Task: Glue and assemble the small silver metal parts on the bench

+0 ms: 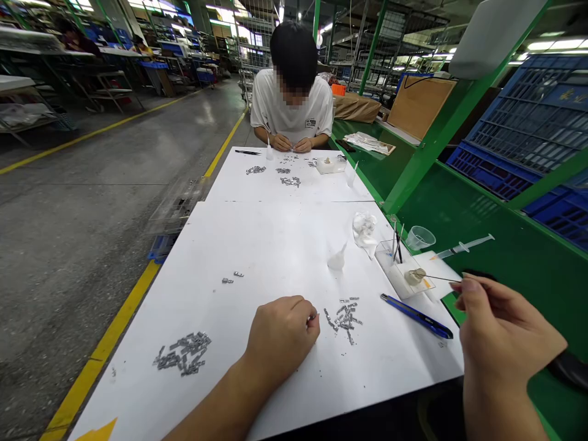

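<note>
My right hand (500, 324) pinches a thin dark rod (441, 278) at the right edge of the table. Its far tip reaches a small beige round lump (414, 277) on a white block (408, 288). My left hand (287, 331) rests closed on the white table; a sliver of something grey shows at its fingertips, mostly hidden. Just right of that hand lies a loose pile of small metal parts (345, 317). Another pile of metal parts (184, 354) is to its left, and a few separate metal pieces (233, 277) lie farther up.
A blue utility knife (416, 315) lies near the right edge. Beyond it are a clear tray (386, 251) with upright tools, a syringe (463, 247), a plastic cup (420, 237), crumpled tissue (365, 229) and a white squeeze bottle (337, 258). Across the table sits a person (294, 104).
</note>
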The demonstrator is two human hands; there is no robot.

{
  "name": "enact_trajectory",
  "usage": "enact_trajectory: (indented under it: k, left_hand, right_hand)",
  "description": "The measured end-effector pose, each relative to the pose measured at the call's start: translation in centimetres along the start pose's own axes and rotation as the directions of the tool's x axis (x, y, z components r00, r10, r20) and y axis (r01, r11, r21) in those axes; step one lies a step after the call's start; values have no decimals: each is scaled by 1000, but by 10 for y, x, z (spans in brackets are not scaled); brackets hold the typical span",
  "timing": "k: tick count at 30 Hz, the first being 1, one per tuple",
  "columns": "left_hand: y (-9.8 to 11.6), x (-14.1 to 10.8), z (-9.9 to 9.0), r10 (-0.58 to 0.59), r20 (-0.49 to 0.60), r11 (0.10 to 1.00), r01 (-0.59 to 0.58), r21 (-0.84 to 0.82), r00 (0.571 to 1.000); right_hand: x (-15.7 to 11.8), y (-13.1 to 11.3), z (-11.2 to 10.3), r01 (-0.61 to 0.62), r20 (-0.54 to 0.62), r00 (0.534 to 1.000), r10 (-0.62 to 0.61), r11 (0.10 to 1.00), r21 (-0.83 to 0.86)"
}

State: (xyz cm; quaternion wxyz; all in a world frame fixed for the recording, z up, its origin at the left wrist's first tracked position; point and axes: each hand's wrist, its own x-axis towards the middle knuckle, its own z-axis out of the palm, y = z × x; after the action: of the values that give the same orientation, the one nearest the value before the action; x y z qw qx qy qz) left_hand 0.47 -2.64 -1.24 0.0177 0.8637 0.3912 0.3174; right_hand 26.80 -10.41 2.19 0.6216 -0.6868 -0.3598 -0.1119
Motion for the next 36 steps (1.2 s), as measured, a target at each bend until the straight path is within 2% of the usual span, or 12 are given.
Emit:
enact_trajectory:
  k: [3, 10, 15, 18, 21, 25, 26, 27, 29, 31, 33, 36]
  left_hand:
    - [-1, -1, 1, 11, -2, 1000, -11, -1, 1000]
    - [-4, 0, 1, 68, -33, 994, -70, -82, 997]
    - [0, 4, -4, 121, -96, 972, -138, -192, 988]
    - [3, 7, -9, 117, -155, 951, -156, -267, 981]
    - [6, 10, -15, 120, -205, 914, -189, -359, 971]
    - [8, 11, -21, 132, -230, 836, -232, -498, 964]
    - [8, 11, -22, 116, -233, 824, -224, -521, 966]
    - [7, 11, -23, 95, -233, 816, -210, -538, 968]
    - [4, 12, -26, 58, -228, 809, -180, -559, 972]
    - [1, 13, -28, 40, -231, 810, -167, -562, 972]
    - [-2, 14, -30, 26, -242, 820, -159, -550, 970]
    - [-3, 15, -30, 9, -255, 832, -149, -535, 967]
  right_hand:
    - [17, 10, -3, 0, -95, 995, -3, 1000, -29]
    - [27, 27, 1, 13, -33, 999, -17, 994, -113]
    - [26, 30, 3, 39, -158, 986, -59, 991, -128]
    - [31, 36, 3, -2, 56, 998, 13, 983, -181]
    - [33, 36, 4, 13, 328, 939, 105, 941, -338]
    - [17, 3, 12, 132, 401, 916, 10, 936, -326]
    - [11, -10, 17, 152, 459, 887, -56, 973, -175]
    - [4, -23, 23, 174, 582, 799, -149, 985, 12]
    - [-6, -47, 38, 186, 788, 485, -379, 925, 330]
    - [-14, -62, 55, 133, 771, 348, -533, 843, 522]
    - [-21, -66, 70, 81, 724, 318, -612, 778, 623]
    - [-31, -58, 82, 45, 677, 378, -632, 742, 668]
